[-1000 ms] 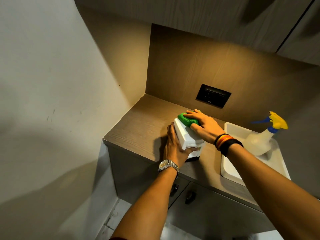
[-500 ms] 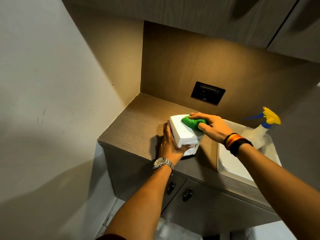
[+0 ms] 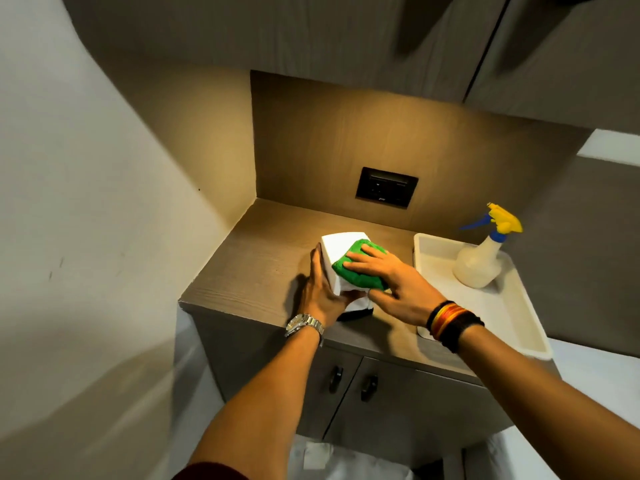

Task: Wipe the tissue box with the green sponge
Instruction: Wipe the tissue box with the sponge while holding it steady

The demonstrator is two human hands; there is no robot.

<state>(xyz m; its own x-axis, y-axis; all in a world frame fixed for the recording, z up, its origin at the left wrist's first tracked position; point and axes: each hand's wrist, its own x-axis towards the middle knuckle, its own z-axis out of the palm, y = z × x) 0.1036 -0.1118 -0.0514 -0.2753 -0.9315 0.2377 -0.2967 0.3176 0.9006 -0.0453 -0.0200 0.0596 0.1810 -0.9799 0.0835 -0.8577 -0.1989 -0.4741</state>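
A white tissue box stands on the wooden counter, tipped up so its top faces me. My left hand grips the box's left side and near corner. My right hand lies flat on the green sponge, pressing it against the box's upper right face. The sponge covers the near part of that face; the box's far white end shows above it. A dark base edge of the box peeks out below my hands.
A white tray sits to the right on the counter, holding a spray bottle with a yellow and blue trigger. A black wall socket is behind. Cabinet doors with dark knobs lie below; overhead cabinets hang above.
My right hand has slid the green sponge from the box's far end toward me along its top face. My left hand kept its hold on the box.
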